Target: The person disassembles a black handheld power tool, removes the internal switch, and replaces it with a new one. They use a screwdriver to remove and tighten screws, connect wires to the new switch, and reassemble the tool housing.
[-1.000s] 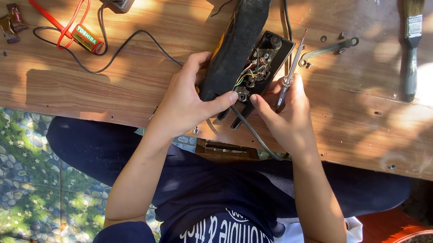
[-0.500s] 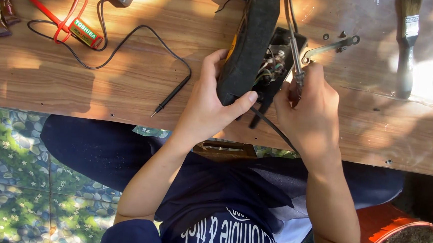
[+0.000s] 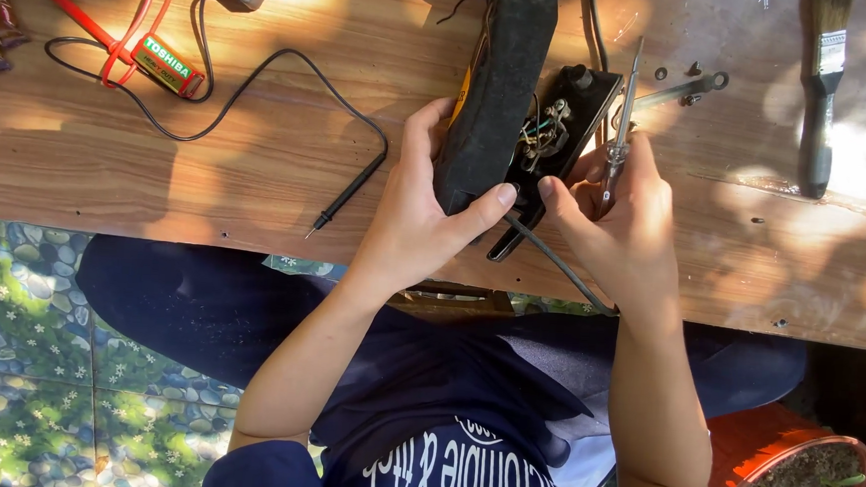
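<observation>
Left hand (image 3: pixel 416 222) wraps around the near end of the black device (image 3: pixel 498 87), thumb laid across its lower edge and fingers curled over its far side, so it is closed on the casing. Just right of the device, the right hand (image 3: pixel 622 230) is curled around a slim screwdriver (image 3: pixel 621 125), whose shaft points away from the person; thumb and forefinger also reach toward the opened half of the casing.

From the one head view, the device lies on the wooden table (image 3: pixel 206 180) already opened: its cover is swung aside and a knot of coloured wires (image 3: pixel 541 140) shows in the right-hand half. Judging by that, the opening is done, while whatever is wanted among the wires looks unfinished, since they are exposed and the halves are not rejoined. A loose screw or two seems to lie right of the device, too small to be sure.

Left of the device a black probe lead (image 3: pixel 351 188) trails across the boards toward a green battery (image 3: pixel 168 65). Far right of the device lies a paintbrush (image 3: pixel 820 107).
</observation>
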